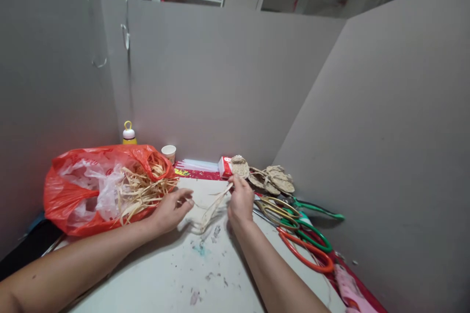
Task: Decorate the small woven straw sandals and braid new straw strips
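My right hand (241,200) pinches one end of a pale dried husk strip (211,215), which hangs in a loop over the white board (176,274). To its left is my left hand (172,209), its thumb and fingers curved toward each other. A thin strand runs near its fingertips; whether they grip it is too small to tell. Beyond my left hand, a heap of dried strips (141,190) spills from a red plastic bag (73,156). Woven straw pieces (277,179) lie beyond my right hand.
Scissors with orange handles (306,254), green-handled scissors (312,234) and gold-handled scissors (277,210) lie at the right. Along the back stand a yellow bottle (129,134), a paper cup (168,153) and a red-and-white box (225,167). Grey partitions (213,78) enclose the table.
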{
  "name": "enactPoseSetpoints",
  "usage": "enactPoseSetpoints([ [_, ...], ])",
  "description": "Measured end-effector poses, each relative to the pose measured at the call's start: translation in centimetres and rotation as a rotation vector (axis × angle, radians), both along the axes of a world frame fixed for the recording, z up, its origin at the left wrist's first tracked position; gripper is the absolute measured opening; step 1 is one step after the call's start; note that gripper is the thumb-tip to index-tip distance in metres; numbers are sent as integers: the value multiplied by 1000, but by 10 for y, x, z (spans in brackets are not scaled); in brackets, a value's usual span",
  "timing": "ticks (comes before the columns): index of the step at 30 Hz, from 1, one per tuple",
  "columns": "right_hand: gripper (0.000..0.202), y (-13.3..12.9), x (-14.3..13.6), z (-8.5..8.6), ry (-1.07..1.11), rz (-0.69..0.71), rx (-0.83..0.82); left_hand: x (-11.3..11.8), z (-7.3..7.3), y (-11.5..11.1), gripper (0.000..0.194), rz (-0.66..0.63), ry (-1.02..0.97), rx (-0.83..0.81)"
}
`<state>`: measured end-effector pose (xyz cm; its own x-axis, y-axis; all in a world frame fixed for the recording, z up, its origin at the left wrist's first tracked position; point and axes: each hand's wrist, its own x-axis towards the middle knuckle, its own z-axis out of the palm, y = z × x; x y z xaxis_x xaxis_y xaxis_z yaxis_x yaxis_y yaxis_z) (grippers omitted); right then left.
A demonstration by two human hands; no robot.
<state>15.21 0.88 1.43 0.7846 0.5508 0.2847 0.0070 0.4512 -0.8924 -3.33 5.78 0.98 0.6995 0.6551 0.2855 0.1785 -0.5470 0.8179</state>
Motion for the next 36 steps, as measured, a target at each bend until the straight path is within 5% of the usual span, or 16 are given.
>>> enactPoseSetpoints([
  [5,28,-9,-45,1,-315,278,-24,-1,19,0,57,53,-249,-222],
  [9,23,-20,-64,5,-440,314,-34,-1,39,-11,61,-76,-318,-677],
  [14,23,-28,-67,12,-503,288,-39,0,39,-20,11,-251,-345,-946],
  [23,24,-16,-64,3,-337,247,-83,-1,27,-21,31,-225,-325,-807],
  [29,31,-7,-62,-6,-348,245,-331,5,14,-13,38,-140,-312,-675],
  [32,25,1,-48,8,-406,231,-526,6,6,-6,38,-97,-281,-631],
  [36,32,-11,6,49,-567,128,-763,6,-2,-2,32,-22,-197,-636],
])
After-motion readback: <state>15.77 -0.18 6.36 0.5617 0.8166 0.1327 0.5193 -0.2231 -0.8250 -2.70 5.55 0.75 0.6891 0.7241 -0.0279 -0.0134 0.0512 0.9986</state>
